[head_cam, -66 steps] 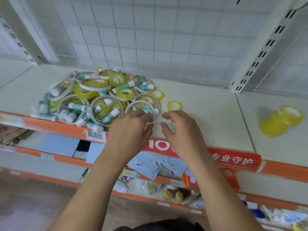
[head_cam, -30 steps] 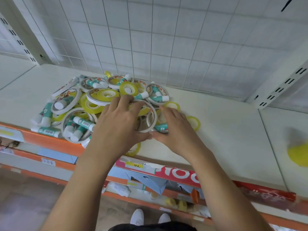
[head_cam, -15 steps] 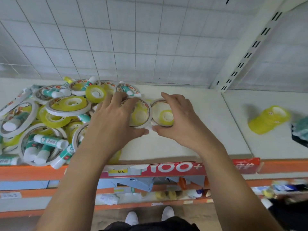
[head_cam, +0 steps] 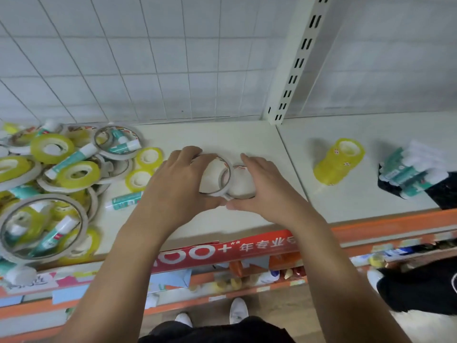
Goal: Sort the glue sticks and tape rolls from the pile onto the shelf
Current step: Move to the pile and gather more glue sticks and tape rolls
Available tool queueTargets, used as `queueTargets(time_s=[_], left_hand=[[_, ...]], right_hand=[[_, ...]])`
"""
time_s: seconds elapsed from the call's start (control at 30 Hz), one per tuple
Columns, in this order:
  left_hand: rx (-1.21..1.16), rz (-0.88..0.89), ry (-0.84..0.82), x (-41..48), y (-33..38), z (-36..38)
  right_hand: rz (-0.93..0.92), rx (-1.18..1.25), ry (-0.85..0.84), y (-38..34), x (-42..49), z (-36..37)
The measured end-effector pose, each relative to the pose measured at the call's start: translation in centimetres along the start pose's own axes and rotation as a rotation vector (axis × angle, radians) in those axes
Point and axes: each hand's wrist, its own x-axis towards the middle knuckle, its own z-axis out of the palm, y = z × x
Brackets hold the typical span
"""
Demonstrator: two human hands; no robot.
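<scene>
A pile [head_cam: 57,184] of yellow tape rolls, thin white tape rings and teal-and-white glue sticks covers the left part of the white shelf [head_cam: 222,134]. My left hand [head_cam: 178,184] grips a large white tape ring [head_cam: 223,174] above the shelf's middle. My right hand [head_cam: 267,191] curls round a smaller white tape ring [head_cam: 241,180] that overlaps the large one. A loose glue stick [head_cam: 125,200] lies just left of my left wrist. Further right stand a stack of yellow tape rolls [head_cam: 338,160] and a bundle of glue sticks [head_cam: 413,172].
A slotted white upright [head_cam: 296,63] and a wire grid back wall [head_cam: 148,58] close the shelf behind. An orange front rail [head_cam: 385,224] with a red label strip [head_cam: 222,251] edges it. Lower shelves hold small goods. A dark object [head_cam: 442,194] sits under the glue sticks at far right.
Both hands lifted two white tape rings out of the pile and carried them right to the shelf's middle. The view swung right, bringing the yellow stack and glue stick bundle in.
</scene>
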Motion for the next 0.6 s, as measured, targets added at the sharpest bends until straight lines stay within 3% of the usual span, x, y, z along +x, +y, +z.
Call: queueTargets(time_s=[0.6], left_hand=[[0.031, 0.071, -0.199, 3.3, 3.7, 4.0]], right_hand=[[0.005, -0.221, -0.129, 3.1, -0.6, -4.5]])
